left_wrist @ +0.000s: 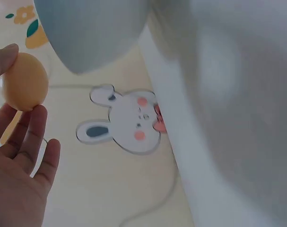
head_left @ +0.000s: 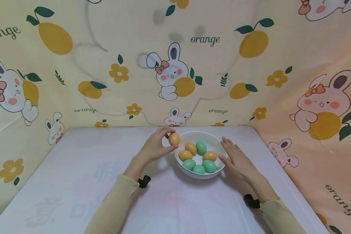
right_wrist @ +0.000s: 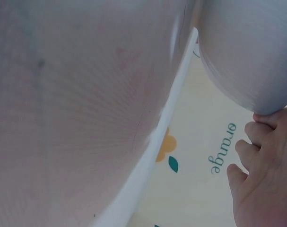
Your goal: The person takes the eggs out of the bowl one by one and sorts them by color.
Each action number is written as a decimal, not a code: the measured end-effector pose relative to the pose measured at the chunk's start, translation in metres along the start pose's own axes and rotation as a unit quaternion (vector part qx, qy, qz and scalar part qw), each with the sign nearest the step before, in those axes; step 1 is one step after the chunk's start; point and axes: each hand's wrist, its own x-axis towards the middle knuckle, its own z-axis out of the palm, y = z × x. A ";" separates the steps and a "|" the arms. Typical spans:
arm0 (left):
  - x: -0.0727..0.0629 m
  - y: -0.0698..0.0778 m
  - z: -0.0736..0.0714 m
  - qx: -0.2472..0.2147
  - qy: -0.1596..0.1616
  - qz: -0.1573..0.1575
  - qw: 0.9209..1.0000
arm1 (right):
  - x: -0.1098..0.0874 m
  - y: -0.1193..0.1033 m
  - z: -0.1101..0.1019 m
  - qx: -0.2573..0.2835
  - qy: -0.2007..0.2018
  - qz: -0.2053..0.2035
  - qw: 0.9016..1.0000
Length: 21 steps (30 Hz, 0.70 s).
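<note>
An orange egg (head_left: pixel 174 139) is pinched upright between the thumb and fingertips of the left hand (head_left: pixel 155 147), beside the left rim of a white bowl (head_left: pixel 217 143). Inside lie three orange eggs (head_left: pixel 210 156) and four green eggs (head_left: pixel 209 166). The right hand (head_left: pixel 238 161), fingers extended, grips nothing and rests against the bowl's right side. The bowl stands near the far edge of a pale desk (head_left: pixel 99 149), right of centre; behind hangs a rabbit-and-orange-print cloth (head_left: pixel 128 42).

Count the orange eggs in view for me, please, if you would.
4: the held egg, pinched by the left hand; and, inside the bowl, the left egg, the back-left egg just behind it, and the right egg.
</note>
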 end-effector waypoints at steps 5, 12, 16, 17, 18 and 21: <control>-0.010 -0.014 -0.013 0.007 0.006 -0.014 1.000 | 0.000 -0.001 -0.001 0.002 0.001 0.001 1.000; -0.026 -0.037 -0.034 0.034 -0.005 -0.050 0.998 | 0.000 0.000 0.000 0.003 0.007 -0.001 1.000; -0.038 -0.053 -0.048 0.055 -0.014 -0.065 0.996 | 0.000 0.000 0.001 0.003 0.012 -0.001 1.000; -0.041 -0.056 -0.052 0.061 -0.016 -0.068 0.996 | 0.000 0.000 0.001 0.003 0.011 -0.001 1.000; -0.044 -0.060 -0.056 0.066 -0.019 -0.073 0.995 | 0.000 0.000 0.001 0.004 0.011 -0.001 1.000; -0.053 -0.070 -0.067 0.084 -0.028 -0.087 0.992 | 0.000 -0.001 0.000 0.005 0.007 -0.001 1.000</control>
